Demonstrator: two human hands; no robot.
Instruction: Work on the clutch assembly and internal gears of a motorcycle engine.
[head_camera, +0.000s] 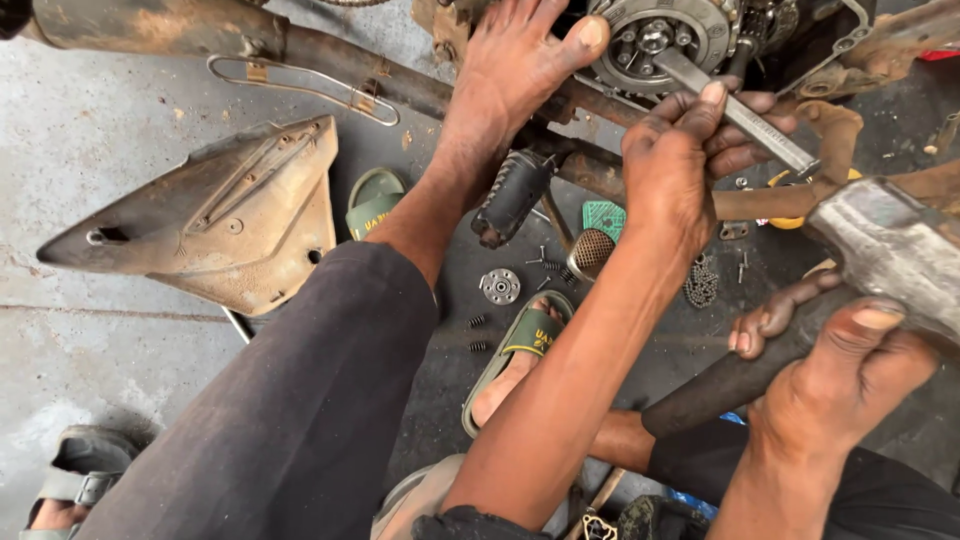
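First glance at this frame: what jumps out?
The left hand holds a flat metal chisel against the round clutch assembly at top centre. At right, the right hand grips a hammer by its dark handle. A bare foot is braced on the rusty frame tube, with small springs and screws lying on the floor below.

I see soft, even daylight, bright on the concrete floor (90, 330) at left, with weak shadows. The hammer head (890, 250) looms slightly blurred at right; wide-angle stretch shows at the edges.
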